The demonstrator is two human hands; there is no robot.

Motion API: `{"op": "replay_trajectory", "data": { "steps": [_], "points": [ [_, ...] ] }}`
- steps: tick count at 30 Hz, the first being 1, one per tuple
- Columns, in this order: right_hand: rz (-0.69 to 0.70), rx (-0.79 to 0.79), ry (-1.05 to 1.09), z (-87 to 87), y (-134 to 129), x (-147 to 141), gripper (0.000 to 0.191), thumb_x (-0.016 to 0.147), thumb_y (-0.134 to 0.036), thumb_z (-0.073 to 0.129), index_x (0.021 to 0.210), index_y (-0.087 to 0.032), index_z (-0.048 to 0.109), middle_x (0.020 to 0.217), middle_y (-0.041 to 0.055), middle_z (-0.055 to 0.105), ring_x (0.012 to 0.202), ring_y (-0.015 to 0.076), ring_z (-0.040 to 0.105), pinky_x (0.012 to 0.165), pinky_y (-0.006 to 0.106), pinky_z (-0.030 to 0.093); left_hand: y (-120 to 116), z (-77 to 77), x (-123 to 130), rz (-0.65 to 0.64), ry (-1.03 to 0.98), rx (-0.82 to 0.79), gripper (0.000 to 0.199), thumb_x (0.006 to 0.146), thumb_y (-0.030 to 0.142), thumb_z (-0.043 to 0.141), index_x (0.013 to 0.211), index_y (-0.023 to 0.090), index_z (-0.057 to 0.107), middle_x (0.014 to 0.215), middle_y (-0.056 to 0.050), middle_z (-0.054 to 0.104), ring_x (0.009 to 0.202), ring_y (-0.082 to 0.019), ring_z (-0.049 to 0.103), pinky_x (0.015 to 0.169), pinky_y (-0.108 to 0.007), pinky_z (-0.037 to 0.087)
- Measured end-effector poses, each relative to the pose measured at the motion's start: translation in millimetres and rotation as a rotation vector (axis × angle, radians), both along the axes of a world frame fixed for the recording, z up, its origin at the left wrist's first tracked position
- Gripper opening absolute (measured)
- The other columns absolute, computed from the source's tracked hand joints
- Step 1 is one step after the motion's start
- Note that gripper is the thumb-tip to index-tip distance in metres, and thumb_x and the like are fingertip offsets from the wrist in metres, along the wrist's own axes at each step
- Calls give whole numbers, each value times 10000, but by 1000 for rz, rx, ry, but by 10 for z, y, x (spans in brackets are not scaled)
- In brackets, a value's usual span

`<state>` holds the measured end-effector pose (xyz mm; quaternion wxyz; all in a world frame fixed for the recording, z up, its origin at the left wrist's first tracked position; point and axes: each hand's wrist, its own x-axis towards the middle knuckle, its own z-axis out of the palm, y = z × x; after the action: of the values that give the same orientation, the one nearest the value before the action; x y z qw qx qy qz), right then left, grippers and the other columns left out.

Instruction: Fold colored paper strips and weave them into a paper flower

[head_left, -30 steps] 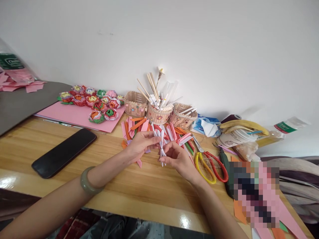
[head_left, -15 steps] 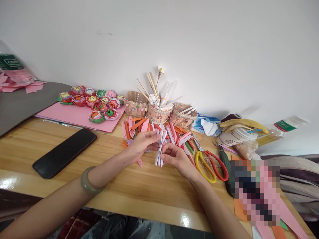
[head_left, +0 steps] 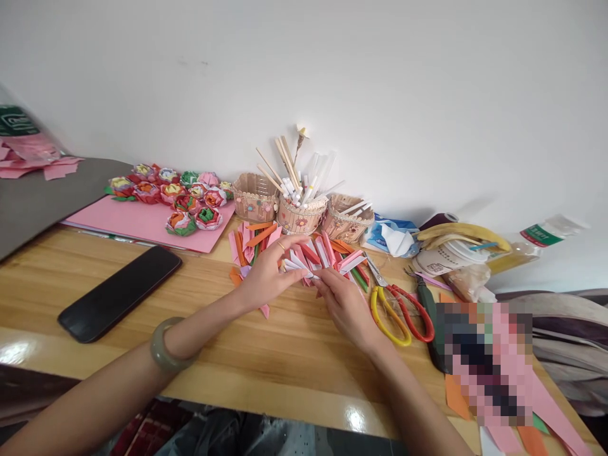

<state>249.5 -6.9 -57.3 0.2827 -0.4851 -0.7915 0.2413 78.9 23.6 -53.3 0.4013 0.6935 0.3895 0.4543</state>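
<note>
Between my two hands is a bundle of folded white paper (head_left: 295, 264), now lying sideways and partly covered by fingers. My left hand (head_left: 270, 273), with a ring and a pale green bangle at the wrist, grips its left part between thumb and fingers. From the right, my right hand (head_left: 341, 297) pinches the other end with its fingers together. Just behind the hands lie folded paper strips (head_left: 251, 242) in pink, orange, green and white. Scissors (head_left: 390, 315) with yellow and red handles rest to the right of my right hand.
A black phone (head_left: 121, 292) lies at left. Paper flowers (head_left: 173, 193) sit on pink sheets (head_left: 137, 221). Three decorated baskets (head_left: 302, 216) stand by the wall. At right are a tissue pack (head_left: 396, 239), a lidded cup (head_left: 449, 256), a banana peel and paper strips.
The white paper bundle has turned from upright to sideways. My left fingers have stretched over it, and my right hand has shifted slightly upward. The view has moved a little.
</note>
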Motion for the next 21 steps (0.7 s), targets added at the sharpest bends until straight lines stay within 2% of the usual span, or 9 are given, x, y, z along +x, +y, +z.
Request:
{"op": "replay_trajectory", "data": {
  "steps": [3, 6, 9, 14, 18, 21],
  "points": [
    [33, 133, -104, -3, 8, 42, 221, 908, -230, 343, 916, -173, 556, 761, 53, 586, 638, 148, 534, 603, 250, 402, -4, -15, -36, -78, 288, 401, 239, 779, 154, 518, 987, 199, 627, 981, -50, 661, 1021, -195, 540, 897, -372, 419],
    [9, 142, -129, -20, -2, 54, 194, 909, -229, 341, 967, -179, 520, 730, 38, 595, 631, 149, 557, 580, 239, 406, -16, -55, -41, -34, 504, 557, 194, 800, 213, 527, 949, 180, 647, 868, -51, 688, 853, -186, 597, 773, -344, 470],
    [-44, 114, -131, -25, -26, 40, 161, 905, -235, 350, 989, -190, 480, 709, 19, 600, 592, 143, 568, 545, 229, 403, -43, -92, -22, 28, 590, 568, 189, 800, 229, 526, 936, 173, 646, 851, -56, 688, 779, -173, 614, 675, -297, 478],
    [-67, 138, -153, -33, -57, 3, 91, 900, -243, 367, 927, -185, 432, 734, 37, 620, 562, 157, 585, 502, 236, 396, -121, -121, 54, 164, 545, 471, 124, 755, 237, 542, 797, 179, 643, 767, -33, 681, 694, -147, 620, 605, -248, 466],
    [-25, 196, -145, -43, -73, -27, 54, 907, -227, 354, 910, -192, 394, 780, 58, 621, 625, 173, 608, 509, 244, 420, -176, -111, 112, 280, 549, 436, 104, 668, 199, 554, 743, 177, 622, 708, -27, 653, 672, -161, 611, 584, -261, 463],
    [11, 281, -167, -41, -90, -43, 59, 913, -219, 347, 903, -191, 398, 756, 56, 614, 618, 168, 597, 517, 245, 427, -183, -96, 112, 311, 541, 465, 123, 630, 176, 540, 728, 173, 614, 696, -33, 646, 681, -169, 607, 585, -266, 466]
  ]
}}
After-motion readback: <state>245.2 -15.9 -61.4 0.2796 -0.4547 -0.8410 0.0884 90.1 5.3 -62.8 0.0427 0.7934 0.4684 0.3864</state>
